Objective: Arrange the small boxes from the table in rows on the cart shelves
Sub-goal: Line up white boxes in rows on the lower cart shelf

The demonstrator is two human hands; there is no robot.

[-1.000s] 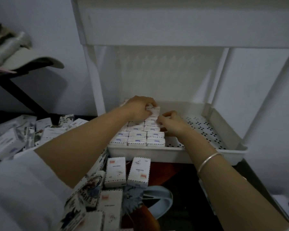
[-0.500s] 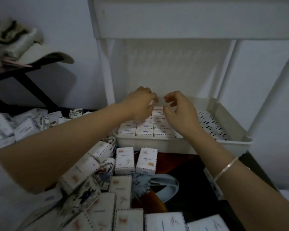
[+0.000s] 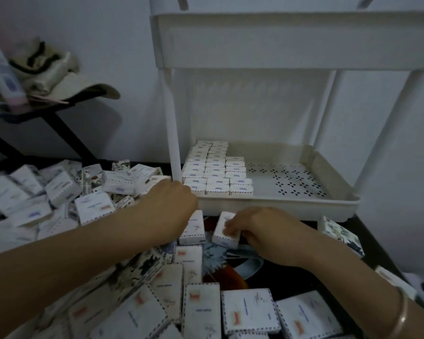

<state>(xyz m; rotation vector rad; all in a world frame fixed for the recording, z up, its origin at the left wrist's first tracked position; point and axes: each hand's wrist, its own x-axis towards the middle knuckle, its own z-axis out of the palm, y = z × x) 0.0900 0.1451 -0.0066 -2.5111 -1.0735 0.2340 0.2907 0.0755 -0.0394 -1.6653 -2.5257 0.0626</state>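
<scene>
Small white boxes with dashed borders lie in a loose pile [image 3: 59, 192] across the dark table. Three rows of such boxes [image 3: 216, 172] fill the left part of the white cart's lower shelf [image 3: 279, 204]. My left hand [image 3: 167, 211] is in front of the shelf, its fingers curled down over the left edge of one flat box [image 3: 195, 228]; its fingertips are hidden. Just to the right, my right hand [image 3: 262, 231] pinches a second box [image 3: 222, 231] by its near end, thumb on top.
The cart's upper shelf [image 3: 279, 40] overhangs the lower one, and its left post [image 3: 173, 133] stands beside my left hand. The shelf's right half is bare perforated floor [image 3: 294, 179]. More boxes [image 3: 247, 311] lie near me. A hat [image 3: 66, 79] sits on a side stand.
Both hands have drawn back from the rows on the shelf and come down to the table, each onto a box lying just in front of the cart.
</scene>
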